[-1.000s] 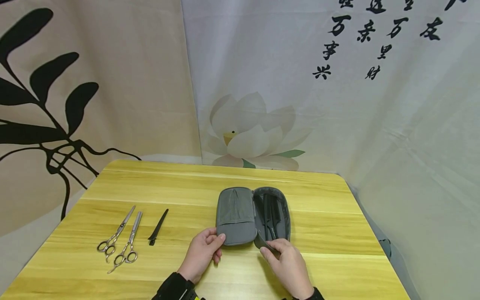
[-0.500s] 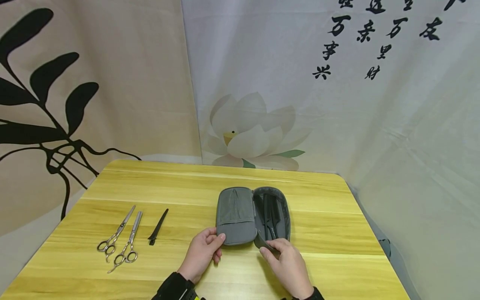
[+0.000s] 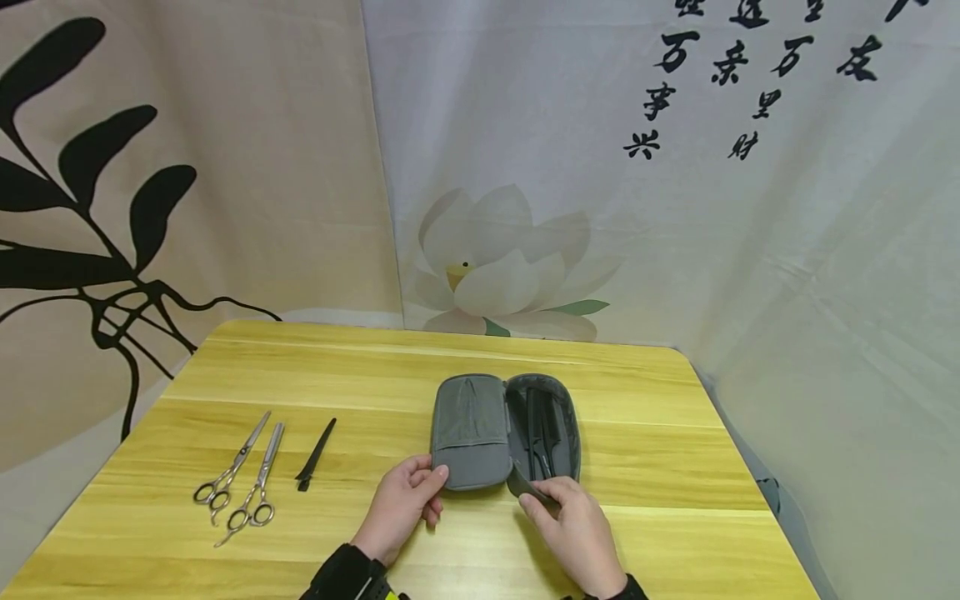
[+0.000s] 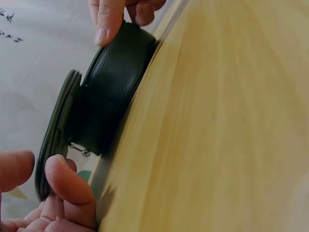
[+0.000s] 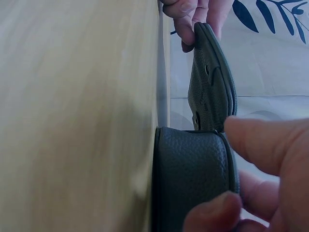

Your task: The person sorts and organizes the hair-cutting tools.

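Note:
A grey zip case (image 3: 471, 471) lies unfolded on the table, its flat lid to the left and its deep half to the right. My left hand (image 3: 399, 504) pinches the lid's lower left corner between thumb and fingers. In the left wrist view the lid (image 4: 59, 121) stands raised off the wood. My right hand (image 3: 579, 533) grips the near rim of the deep half, thumb on the outside in the head view. Inside that half lie slim black tools (image 3: 536, 417), partly hidden by the wall and my fingers; their exact kind is unclear.
Left of the case are two pairs of silver hairdressing scissors (image 3: 242, 457) (image 3: 272, 458), the right one with a broader blade end. Beside them is a black hair clip (image 3: 318, 454). The wooden table (image 3: 645, 467) ends at printed cloth backdrops (image 3: 517, 250).

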`<state>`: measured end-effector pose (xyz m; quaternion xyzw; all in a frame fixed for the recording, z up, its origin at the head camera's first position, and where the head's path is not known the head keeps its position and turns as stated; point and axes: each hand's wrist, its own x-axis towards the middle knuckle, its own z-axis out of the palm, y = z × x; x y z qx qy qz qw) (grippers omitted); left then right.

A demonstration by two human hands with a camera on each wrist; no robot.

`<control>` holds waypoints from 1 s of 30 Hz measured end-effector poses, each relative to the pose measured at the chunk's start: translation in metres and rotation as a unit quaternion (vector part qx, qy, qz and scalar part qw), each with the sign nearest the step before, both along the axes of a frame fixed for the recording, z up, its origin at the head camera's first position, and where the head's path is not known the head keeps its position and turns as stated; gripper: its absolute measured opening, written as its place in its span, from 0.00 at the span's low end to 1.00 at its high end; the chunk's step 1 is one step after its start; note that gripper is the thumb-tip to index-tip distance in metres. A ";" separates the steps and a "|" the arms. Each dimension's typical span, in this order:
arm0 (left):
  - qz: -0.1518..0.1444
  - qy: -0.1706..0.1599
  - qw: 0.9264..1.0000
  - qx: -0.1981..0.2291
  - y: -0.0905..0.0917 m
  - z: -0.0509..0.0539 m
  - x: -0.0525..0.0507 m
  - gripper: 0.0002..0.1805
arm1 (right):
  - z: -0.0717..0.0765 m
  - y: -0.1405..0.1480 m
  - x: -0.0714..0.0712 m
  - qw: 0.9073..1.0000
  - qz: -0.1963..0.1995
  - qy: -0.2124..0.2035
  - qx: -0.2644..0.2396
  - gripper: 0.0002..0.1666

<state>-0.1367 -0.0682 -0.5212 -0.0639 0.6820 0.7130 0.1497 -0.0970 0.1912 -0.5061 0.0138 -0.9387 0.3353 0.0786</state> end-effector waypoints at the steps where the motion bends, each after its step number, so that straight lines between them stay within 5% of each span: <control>1: 0.001 0.001 1.000 -0.001 -0.001 0.001 -0.001 0.34 | 0.000 0.000 0.000 1.000 -0.001 0.003 -0.004 0.12; 6: 0.008 0.018 0.999 -0.026 -0.011 0.006 -0.005 0.31 | 0.002 -0.001 -0.001 0.999 -0.008 0.020 -0.031 0.08; 9: 0.007 0.059 0.993 -0.104 -0.022 0.013 -0.007 0.28 | 0.003 0.000 -0.002 0.999 -0.011 0.019 -0.048 0.06; 11: 0.007 0.098 0.977 -0.190 -0.032 0.019 -0.008 0.27 | 0.004 0.000 -0.003 0.998 -0.012 0.015 -0.057 0.06; 13: 0.009 0.136 0.948 -0.288 -0.045 0.026 -0.009 0.27 | 0.005 0.001 -0.003 0.998 -0.014 0.014 -0.056 0.05; 15: 0.015 0.166 0.911 -0.377 -0.058 0.033 -0.010 0.28 | 0.007 0.003 -0.003 0.999 -0.016 0.016 -0.047 0.05; 19: 0.011 0.176 0.863 -0.473 -0.087 0.041 -0.014 0.33 | 0.012 0.007 -0.003 1.000 -0.016 0.023 -0.012 0.04; 25: 0.028 0.165 0.824 -0.542 -0.120 0.038 -0.020 0.36 | 0.020 0.014 -0.011 0.998 -0.015 0.055 0.024 0.03; 28: 0.040 0.156 0.812 -0.561 -0.130 0.036 -0.021 0.34 | 0.024 0.015 -0.017 0.998 -0.012 0.064 0.016 0.03; 30: 0.037 0.141 0.812 -0.566 -0.135 0.035 -0.022 0.33 | 0.026 0.015 -0.020 0.998 -0.012 0.064 0.006 0.02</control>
